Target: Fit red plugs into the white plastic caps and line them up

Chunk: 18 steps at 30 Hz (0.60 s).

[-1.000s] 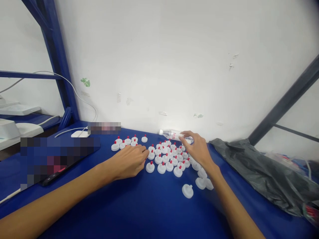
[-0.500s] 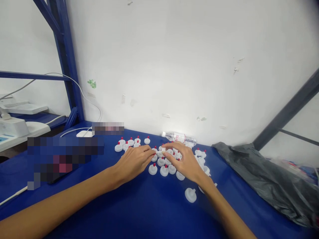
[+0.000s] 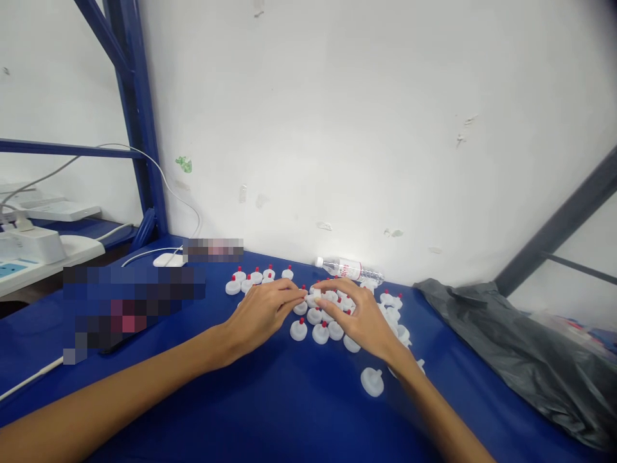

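My right hand (image 3: 364, 316) grips a white plastic nozzle cap (image 3: 314, 296) between thumb and fingers, above the others. Against the left side of that cap, my left hand (image 3: 263, 312) is closed in a pinch; whatever its fingertips hold is hidden. Around and below both hands stand several white nozzle caps with red tips, one of them a red-tipped cap (image 3: 298, 330) just in front. By my right forearm lies a white cap without a red tip (image 3: 372, 382), tilted on its side. More untipped white caps (image 3: 402, 334) are partly covered by the right hand and wrist.
A clear plastic bottle (image 3: 349, 269) lies by the wall behind the caps. Grey plastic sheeting (image 3: 511, 341) covers the right side of the blue table (image 3: 270, 411). On the left are a white charger-like box (image 3: 169, 260), cables and a blurred-out object (image 3: 139, 308).
The view has shifted slightly, so everything sits a little further right. Both hands stay together at the held cap, which has turned a little between the fingers.
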Available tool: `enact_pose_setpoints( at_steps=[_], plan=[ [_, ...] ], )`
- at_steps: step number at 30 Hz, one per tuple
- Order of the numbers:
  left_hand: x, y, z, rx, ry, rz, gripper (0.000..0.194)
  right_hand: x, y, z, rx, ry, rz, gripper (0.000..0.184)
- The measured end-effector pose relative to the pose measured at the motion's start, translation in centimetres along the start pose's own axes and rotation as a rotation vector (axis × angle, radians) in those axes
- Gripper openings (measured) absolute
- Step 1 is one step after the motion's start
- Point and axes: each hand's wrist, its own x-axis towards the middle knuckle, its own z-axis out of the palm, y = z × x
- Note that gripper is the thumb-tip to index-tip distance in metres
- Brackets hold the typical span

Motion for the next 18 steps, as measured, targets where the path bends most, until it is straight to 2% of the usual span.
enact_pose_setpoints(
  at_steps=[2,4,7,9,11,14,16,18],
  plan=[
    [0.3,0.3,-0.2,-0.230,0.036,-0.118,0.023,0.1,-0.1,-0.4,0.073,-0.007,0.024,0.024],
    [0.7,0.6,-0.5,-0.499,0.033,-0.270,0.031,0.2,-0.1,-0.8,0.166,-0.021,0.047,0.027],
    [1.0,0.9,-1.1,-0.914,-0.065,-0.454,0.052,0.2,-0.2,-1.1,0.298,-0.060,0.071,0.027],
    [1.0,0.9,-1.3,-1.141,-0.139,-0.540,0.058,0.3,-0.2,-0.9,0.383,-0.084,0.081,0.026],
    [0.9,0.9,-1.3,-1.317,-0.228,-0.577,0.052,0.2,-0.2,-0.4,0.478,-0.117,0.088,0.027],
    [0.7,0.7,-1.1,-1.483,-0.411,-0.535,0.031,0.2,0.1,0.6,0.554,-0.174,0.088,0.030],
    [0.6,0.4,-0.9,-1.509,-0.454,-0.504,0.028,0.1,0.2,1.1,0.536,-0.187,0.085,0.032],
    [0.6,0.2,-0.7,-1.481,-0.445,-0.499,0.026,0.0,0.3,1.3,0.498,-0.186,0.087,0.033]
  ],
)
